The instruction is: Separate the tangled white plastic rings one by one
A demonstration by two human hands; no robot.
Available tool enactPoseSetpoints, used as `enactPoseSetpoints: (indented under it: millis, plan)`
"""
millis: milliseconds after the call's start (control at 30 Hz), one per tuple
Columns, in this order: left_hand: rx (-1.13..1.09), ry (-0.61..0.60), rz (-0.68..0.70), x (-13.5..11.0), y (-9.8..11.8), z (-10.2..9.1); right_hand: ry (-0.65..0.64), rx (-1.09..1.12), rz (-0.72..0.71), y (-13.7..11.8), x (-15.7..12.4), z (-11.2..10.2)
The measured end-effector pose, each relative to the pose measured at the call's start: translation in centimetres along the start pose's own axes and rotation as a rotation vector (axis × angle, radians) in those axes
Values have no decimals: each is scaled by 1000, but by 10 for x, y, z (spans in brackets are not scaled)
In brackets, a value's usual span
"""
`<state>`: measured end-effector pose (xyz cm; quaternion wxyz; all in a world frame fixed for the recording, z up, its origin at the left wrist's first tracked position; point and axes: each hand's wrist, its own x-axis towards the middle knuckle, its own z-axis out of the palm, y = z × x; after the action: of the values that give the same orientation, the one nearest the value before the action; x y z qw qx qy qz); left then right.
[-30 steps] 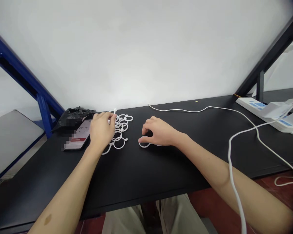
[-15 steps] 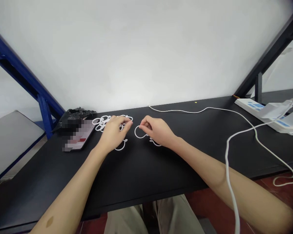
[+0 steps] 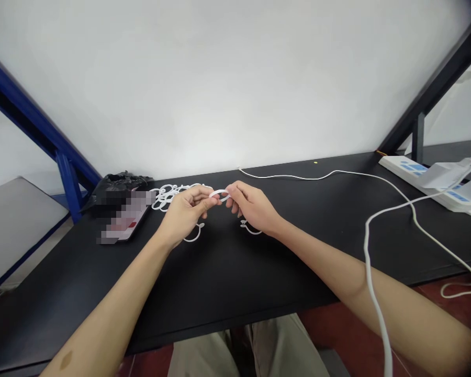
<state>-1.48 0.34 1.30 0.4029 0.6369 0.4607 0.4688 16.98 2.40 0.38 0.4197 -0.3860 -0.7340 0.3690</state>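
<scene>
Between my two hands is a thin white plastic ring, held above the black table and tilted nearly edge-on. My left hand pinches its left side with thumb and fingers. On the opposite side, my right hand grips the ring, and its fingers hide part of it. One white ring with a small tab lies under my left wrist, partly covered. Another tabbed ring shows below my right hand, also partly hidden. Behind my left hand lies a pile of white rings, tangled together.
A phone-like flat object, partly blurred out, lies at the left beside a crumpled black plastic bag. A white cable loops across the right side, over my right forearm. A white power strip with plugs sits at the back right of the black table.
My left hand has come over to the ring and now pinches it. The ring, which hung from my right hand alone, has been raised slightly and turned flatter.
</scene>
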Motion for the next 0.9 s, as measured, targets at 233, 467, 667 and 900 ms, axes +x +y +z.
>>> enactPoseSetpoints:
  millis: [233,467,667,900]
  plan:
    - [173,-181,-6,-3,-3,3,2,321,176,3,6,1]
    - [381,-246,4,-6,-2,4,-17,272,156,0,4,2]
    - [512,-240,111,-6,1,7,-25,197,98,1,3,1]
    - [598,-242,293,-4,-4,9,11,48,-21,0,0,0]
